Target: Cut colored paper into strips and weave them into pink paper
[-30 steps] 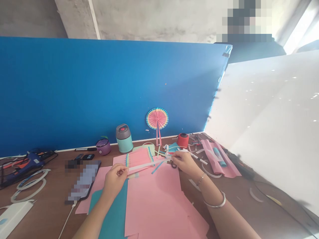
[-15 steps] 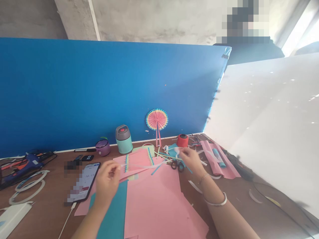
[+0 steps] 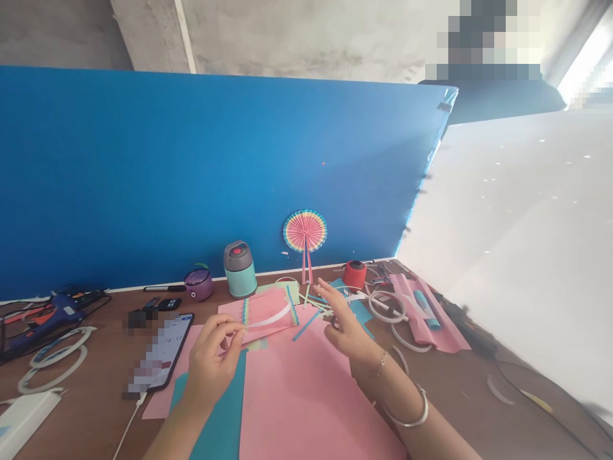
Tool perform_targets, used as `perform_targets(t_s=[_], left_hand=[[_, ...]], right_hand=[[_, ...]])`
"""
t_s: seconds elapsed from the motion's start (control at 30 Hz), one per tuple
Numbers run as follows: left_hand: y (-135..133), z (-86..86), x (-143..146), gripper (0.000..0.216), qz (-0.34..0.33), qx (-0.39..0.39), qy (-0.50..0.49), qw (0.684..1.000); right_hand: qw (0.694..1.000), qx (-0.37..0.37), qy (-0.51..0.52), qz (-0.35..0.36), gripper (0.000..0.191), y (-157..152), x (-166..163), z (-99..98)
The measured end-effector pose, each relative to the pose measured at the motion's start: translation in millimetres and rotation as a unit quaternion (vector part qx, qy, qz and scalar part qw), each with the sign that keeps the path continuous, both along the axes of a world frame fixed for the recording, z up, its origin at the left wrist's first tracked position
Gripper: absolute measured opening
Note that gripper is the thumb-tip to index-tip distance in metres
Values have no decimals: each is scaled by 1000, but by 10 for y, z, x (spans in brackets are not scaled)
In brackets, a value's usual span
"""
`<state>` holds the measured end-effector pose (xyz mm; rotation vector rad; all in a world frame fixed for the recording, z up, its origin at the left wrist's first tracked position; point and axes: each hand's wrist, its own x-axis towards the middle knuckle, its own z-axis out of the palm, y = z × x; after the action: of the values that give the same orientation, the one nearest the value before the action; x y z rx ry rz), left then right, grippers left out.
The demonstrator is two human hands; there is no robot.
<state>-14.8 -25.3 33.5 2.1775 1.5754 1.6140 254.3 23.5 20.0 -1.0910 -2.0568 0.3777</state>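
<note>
containers, three in count, line the back of a brown desk [image 3: 108,348]: left of centre, a purple pot [image 3: 198,284] and a teal jar [image 3: 241,280] under a gray lid [image 3: 238,257]; right of centre, a red canister [image 3: 355,275] with a black top. what they hold cannot be seen. at the middle of the frame, one white strip [image 3: 275,317] curves over striped-edge pink paper [image 3: 265,303], one end pinched in the left hand [image 3: 215,358]. the right hand [image 3: 347,326], fingers spread wide, hangs apart from the strip and blocks part of the paper scraps [image 3: 361,310] behind. one round pleated fan [image 3: 305,231] stands upright before a blue panel [image 3: 215,160]. pink sheets [image 3: 297,396] over teal paper [image 3: 215,421] fill the lower middle. one phone [image 3: 165,351] and one glue gun [image 3: 67,310] lie at lower left; two bracelets [image 3: 424,409] circle the right arm.
</note>
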Motion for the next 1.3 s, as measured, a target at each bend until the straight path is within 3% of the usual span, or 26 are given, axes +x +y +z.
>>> perform_targets(t_s=[0.17, 0.27, 0.33, 0.4, 0.47, 0.57, 0.7, 0.83, 0.93, 1.03, 1.1, 1.17, 1.3], left_hand=[[-60, -12, 31, 15, -77, -34, 27, 996], [-110, 22, 78, 17, -110, -54, 31, 992], [-111, 51, 87, 17, -102, -76, 14, 992], [-71, 67, 63, 16, -78, -123, -9, 989], [-1, 59, 12, 16, -58, -206, -36, 976], [101, 16, -74, 19, -57, -358, -113, 925], [140, -1, -113, 23, -61, -436, -182, 879], [74, 77, -63, 21, -105, -401, -152, 897], [-9, 144, -15, 17, -147, -326, -90, 930], [-68, 173, 11, 16, -148, -277, -68, 947], [-79, 168, 19, 16, -136, -252, -66, 956], [-71, 147, 26, 16, -122, -237, -69, 961], [-26, 88, 25, 17, -78, -246, -96, 961]], right_hand=[[996, -10, -20, 89, 79, -143, -253, -27], [994, -21, -22, 108, 48, -192, -289, 39], [993, -45, 0, 112, 21, -190, -255, 97], [988, -99, 31, 112, 9, -156, -179, 139], [974, -190, 52, 109, 9, -98, -81, 149], [950, -290, 75, 82, 19, -1, 58, 102], [933, -347, 60, 79, 24, 60, 138, 17], [962, -265, 62, 26, 46, 31, 72, -22], [979, -185, 59, 68, 57, -13, -1, -15], [963, -215, 32, 158, 39, -46, -27, 27], [951, -253, 29, 176, 19, -49, -19, 57], [948, -273, 42, 161, 14, -34, 0, 65], [952, -287, 70, 86, 25, 34, 54, -3]])
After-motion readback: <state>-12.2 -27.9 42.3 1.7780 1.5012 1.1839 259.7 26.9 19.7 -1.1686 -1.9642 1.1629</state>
